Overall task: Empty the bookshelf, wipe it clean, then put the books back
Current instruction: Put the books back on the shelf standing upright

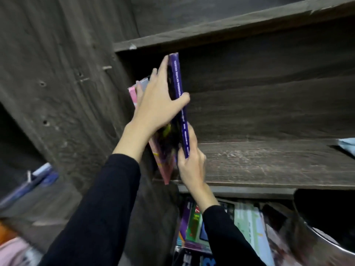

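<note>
A purple book (177, 81) stands upright at the left end of the dark wooden shelf board (269, 164). My left hand (159, 102) holds its upper part, fingers flat on the cover and thumb hooked over the spine. My right hand (191, 162) grips the book's lower spine edge. A pink book (163, 167) and another thin one lean against the shelf's left wall (76, 73), behind my left hand.
The shelf to the right of the purple book is bare wood. Below it lie several books (194, 233) in a loose pile. More books (36, 179) rest at the far left. A pale object (347, 144) shows at the right edge.
</note>
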Action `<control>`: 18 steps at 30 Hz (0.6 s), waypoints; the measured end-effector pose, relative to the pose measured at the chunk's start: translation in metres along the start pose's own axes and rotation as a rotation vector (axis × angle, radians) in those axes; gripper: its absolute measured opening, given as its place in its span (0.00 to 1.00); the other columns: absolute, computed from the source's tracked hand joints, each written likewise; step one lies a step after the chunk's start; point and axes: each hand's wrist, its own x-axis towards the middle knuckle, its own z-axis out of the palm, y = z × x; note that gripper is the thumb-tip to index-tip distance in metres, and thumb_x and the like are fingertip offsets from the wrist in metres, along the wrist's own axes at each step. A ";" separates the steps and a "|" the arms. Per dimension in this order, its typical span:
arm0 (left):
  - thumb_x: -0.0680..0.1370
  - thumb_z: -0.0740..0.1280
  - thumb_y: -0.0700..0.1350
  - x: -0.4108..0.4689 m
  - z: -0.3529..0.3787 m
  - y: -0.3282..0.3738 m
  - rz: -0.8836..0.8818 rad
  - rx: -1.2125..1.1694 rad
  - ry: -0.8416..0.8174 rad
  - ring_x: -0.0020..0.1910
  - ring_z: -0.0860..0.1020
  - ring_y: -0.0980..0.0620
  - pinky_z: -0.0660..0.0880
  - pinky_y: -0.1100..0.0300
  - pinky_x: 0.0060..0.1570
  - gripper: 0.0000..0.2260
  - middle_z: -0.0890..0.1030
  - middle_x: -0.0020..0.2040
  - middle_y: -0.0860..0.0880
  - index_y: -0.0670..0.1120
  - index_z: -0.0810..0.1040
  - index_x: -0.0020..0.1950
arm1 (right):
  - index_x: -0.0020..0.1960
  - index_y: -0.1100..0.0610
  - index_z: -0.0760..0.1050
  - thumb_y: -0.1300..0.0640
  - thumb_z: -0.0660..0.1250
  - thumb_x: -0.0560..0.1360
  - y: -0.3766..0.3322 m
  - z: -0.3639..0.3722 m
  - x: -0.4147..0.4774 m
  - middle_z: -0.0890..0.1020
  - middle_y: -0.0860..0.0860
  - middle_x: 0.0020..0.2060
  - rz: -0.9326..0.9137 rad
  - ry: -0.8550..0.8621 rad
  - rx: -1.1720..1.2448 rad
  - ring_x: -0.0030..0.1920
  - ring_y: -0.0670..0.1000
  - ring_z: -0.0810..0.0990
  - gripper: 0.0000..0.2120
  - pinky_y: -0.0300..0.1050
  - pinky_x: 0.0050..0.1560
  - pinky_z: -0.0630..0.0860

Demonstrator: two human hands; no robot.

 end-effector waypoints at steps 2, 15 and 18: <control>0.71 0.63 0.57 -0.008 -0.005 -0.010 -0.028 0.197 -0.004 0.77 0.48 0.48 0.40 0.41 0.71 0.41 0.54 0.78 0.48 0.46 0.47 0.78 | 0.72 0.42 0.54 0.66 0.63 0.72 0.004 0.010 -0.007 0.76 0.53 0.66 -0.001 -0.075 -0.012 0.49 0.61 0.80 0.36 0.49 0.43 0.72; 0.73 0.68 0.56 -0.035 -0.006 -0.038 0.050 0.365 -0.009 0.77 0.43 0.49 0.40 0.47 0.73 0.44 0.50 0.78 0.49 0.43 0.44 0.78 | 0.73 0.31 0.43 0.49 0.72 0.72 0.041 0.009 -0.017 0.65 0.45 0.73 0.326 -0.731 0.123 0.70 0.50 0.67 0.45 0.45 0.68 0.66; 0.71 0.72 0.56 -0.033 -0.016 -0.042 0.059 0.355 -0.032 0.77 0.47 0.51 0.42 0.47 0.73 0.44 0.55 0.77 0.50 0.45 0.50 0.77 | 0.74 0.33 0.46 0.54 0.78 0.66 0.058 -0.003 -0.023 0.64 0.47 0.74 0.399 -0.932 0.083 0.71 0.49 0.65 0.51 0.44 0.70 0.62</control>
